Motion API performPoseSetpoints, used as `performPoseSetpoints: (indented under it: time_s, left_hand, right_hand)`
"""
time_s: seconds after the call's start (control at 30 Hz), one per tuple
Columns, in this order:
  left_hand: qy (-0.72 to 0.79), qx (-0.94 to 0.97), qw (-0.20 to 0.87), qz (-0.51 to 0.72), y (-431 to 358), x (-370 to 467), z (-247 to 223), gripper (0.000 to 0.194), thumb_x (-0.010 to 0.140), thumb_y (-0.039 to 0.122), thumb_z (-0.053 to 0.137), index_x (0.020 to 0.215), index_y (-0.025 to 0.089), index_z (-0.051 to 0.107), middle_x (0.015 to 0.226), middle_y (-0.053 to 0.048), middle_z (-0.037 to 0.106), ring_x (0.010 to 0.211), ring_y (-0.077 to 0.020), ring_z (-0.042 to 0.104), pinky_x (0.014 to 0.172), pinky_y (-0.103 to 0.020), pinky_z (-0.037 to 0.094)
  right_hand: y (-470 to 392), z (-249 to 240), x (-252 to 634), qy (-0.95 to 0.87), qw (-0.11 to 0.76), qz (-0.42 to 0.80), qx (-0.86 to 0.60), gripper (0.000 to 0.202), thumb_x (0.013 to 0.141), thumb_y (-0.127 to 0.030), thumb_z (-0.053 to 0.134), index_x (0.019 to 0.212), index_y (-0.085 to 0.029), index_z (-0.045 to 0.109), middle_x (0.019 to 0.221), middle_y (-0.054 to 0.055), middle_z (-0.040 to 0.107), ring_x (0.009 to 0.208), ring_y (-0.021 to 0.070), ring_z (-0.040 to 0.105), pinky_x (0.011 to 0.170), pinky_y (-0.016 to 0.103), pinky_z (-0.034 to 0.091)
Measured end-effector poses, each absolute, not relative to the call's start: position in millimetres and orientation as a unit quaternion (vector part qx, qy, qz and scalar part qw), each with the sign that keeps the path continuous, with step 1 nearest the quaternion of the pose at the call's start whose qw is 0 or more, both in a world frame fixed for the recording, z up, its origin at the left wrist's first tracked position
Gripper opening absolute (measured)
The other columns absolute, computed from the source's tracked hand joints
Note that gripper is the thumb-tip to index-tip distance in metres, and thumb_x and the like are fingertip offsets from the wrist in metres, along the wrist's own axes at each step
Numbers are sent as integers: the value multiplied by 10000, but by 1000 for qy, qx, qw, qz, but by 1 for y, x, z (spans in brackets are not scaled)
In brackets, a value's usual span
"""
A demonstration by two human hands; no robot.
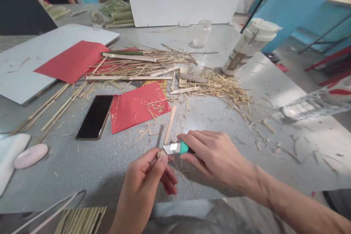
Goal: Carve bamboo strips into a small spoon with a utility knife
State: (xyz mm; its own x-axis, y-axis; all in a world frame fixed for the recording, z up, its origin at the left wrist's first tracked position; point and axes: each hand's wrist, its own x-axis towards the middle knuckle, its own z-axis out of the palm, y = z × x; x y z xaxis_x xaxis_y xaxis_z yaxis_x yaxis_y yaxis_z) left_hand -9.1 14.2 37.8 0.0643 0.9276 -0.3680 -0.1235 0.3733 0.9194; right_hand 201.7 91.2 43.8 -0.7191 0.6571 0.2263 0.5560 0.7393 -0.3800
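Observation:
My left hand (145, 182) pinches a small pale piece (162, 153), perhaps wood or bamboo, between thumb and forefinger; most of it is hidden by the fingers. My right hand (216, 153) grips a utility knife (184, 148) with a green and black handle. Its blade points left and meets the small piece at my left fingertips. Just beyond lies a flat pale strip (170, 124). A red paper sheet (139, 108) sprinkled with shavings is farther off, with a black phone (94, 117) on its left.
A heap of straw (227, 86) and thin sticks (134, 65) spreads across the table's middle. A white tumbler (249, 45), a glass jar (202, 33) and a lying plastic bottle (315, 102) are at the right. A pink oval object (31, 156) sits left.

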Motion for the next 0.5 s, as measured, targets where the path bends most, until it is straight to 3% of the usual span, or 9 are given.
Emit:
performPoseSetpoints:
  time_s: [0.27, 0.5]
  left_hand:
    - [550, 403, 598, 421, 9, -4, 37, 456, 1086, 532, 573, 778, 199, 620, 637, 12, 670, 521, -113, 631, 538, -216, 516]
    - [545, 363, 615, 439, 6, 0, 37, 421, 1075, 566, 594, 894, 190, 657, 604, 30, 643, 486, -110, 595, 488, -200, 470]
  right_hand:
    - [91, 42, 203, -922, 187, 101, -323, 539, 1183, -543, 336, 1124, -149, 698, 833, 20, 688, 643, 182, 553, 614, 356, 325]
    - [99, 49, 205, -929, 219, -24, -297, 595, 1175, -569, 319, 1028, -150, 714, 763, 14, 639, 618, 192, 476, 603, 358, 331]
